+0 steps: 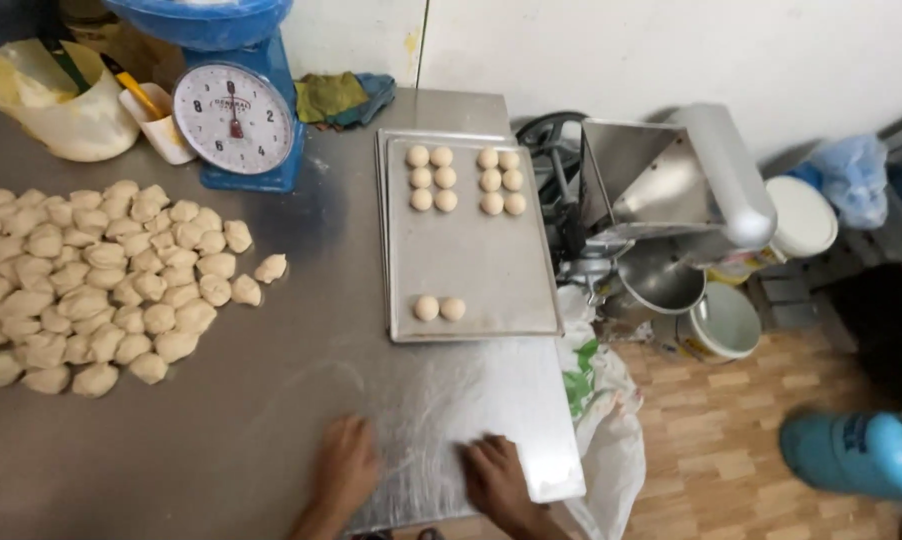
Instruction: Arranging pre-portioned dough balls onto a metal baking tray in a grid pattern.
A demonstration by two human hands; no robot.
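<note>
Near the steel table edge, both hands press flat, open, below the dough-ball tray.

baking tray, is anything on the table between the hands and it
Nothing visible. Both the left hand and the right hand rest on the steel table, and only bare tabletop lies between them and the baking tray.
</note>
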